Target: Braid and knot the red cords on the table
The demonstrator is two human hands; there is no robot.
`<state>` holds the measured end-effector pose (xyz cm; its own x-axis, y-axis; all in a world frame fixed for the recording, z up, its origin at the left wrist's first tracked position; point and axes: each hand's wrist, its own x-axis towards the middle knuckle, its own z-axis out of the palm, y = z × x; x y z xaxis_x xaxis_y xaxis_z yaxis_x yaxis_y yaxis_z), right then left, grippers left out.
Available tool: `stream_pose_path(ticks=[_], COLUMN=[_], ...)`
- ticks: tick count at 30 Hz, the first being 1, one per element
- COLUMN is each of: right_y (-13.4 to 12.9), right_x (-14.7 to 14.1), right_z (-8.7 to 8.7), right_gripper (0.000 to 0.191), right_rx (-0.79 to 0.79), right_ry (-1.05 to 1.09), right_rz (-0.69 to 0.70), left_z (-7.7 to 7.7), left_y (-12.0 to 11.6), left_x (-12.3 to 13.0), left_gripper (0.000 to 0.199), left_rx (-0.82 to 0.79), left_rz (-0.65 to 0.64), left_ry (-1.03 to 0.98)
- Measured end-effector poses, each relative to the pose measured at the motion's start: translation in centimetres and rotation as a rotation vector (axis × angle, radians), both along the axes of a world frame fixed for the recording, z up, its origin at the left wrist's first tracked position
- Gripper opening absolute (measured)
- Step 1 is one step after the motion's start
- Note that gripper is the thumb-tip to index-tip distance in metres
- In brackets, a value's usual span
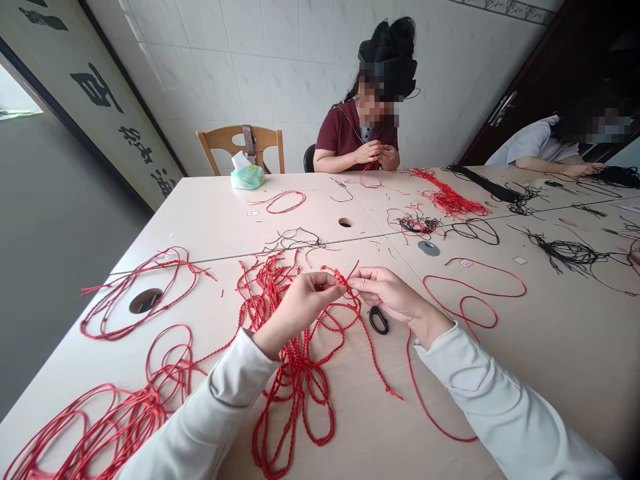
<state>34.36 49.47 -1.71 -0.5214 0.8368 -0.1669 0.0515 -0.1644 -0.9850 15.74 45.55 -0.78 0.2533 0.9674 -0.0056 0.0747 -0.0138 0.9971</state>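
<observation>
My left hand [316, 297] and my right hand [381, 291] meet over the table, fingertips close together. Both pinch a red twisted cord [373, 350], whose knotted tail hangs down toward the right and ends in a small frayed tip. Exactly how the strands cross between my fingers is too small to tell. Under and beside my left hand lies a looped bundle of red braided cords [295, 400]. Just below my right hand shows a black scissors handle [379, 321]; the rest of that tool is hidden.
Coils of smooth red cord lie at left [150, 399], and a single red cord [475, 439] curves at right. Black cords [565, 252], red cords [453, 200] and a tissue pack [248, 176] lie farther back. Two people sit across; one person's hands [379, 155] hold red cord.
</observation>
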Motion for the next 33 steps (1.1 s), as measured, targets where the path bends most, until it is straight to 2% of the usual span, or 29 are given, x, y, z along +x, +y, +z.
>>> stream_pose_path(ticks=[4, 8, 10, 15, 19, 23, 26, 33], right_y=[0.4, 0.4, 0.3, -0.2, -0.5, -0.5, -0.4, -0.7], right_x=[0.6, 1.0, 1.1, 0.7, 0.1, -0.3, -0.3, -0.3], right_z=[-0.3, 0.3, 0.7, 1.2, 0.8, 0.2, 0.2, 1.0], right_gripper=[0.033, 0.031, 0.028, 0.026, 0.023, 0.024, 0.025, 0.027], right_rx=[-0.116, -0.056, 0.023, 0.262, 0.372, 0.395, 0.368, 0.275], right_ry=[0.077, -0.035, -0.096, -0.13, -0.089, -0.049, -0.062, -0.088], right_rz=[0.087, 0.155, 0.154, 0.054, -0.048, -0.116, -0.108, -0.072], left_z=[0.2, 0.2, 0.1, -0.4, -0.6, -0.7, -0.8, -0.7], left_y=[-0.1, 0.0, 0.2, 0.5, 0.5, 0.5, 0.5, 0.5], left_x=[-0.2, -0.7, -1.0, -1.1, -0.9, -0.9, -0.9, -0.3], left_gripper=[0.019, 0.019, 0.021, 0.024, 0.026, 0.027, 0.028, 0.027], left_rx=[0.083, 0.049, -0.032, -0.427, -0.499, -0.503, -0.466, -0.223], left_rz=[-0.059, -0.079, -0.116, -0.197, -0.188, -0.208, -0.189, -0.06], left_ry=[0.147, 0.152, 0.056, -0.352, -0.504, -0.514, -0.488, -0.328])
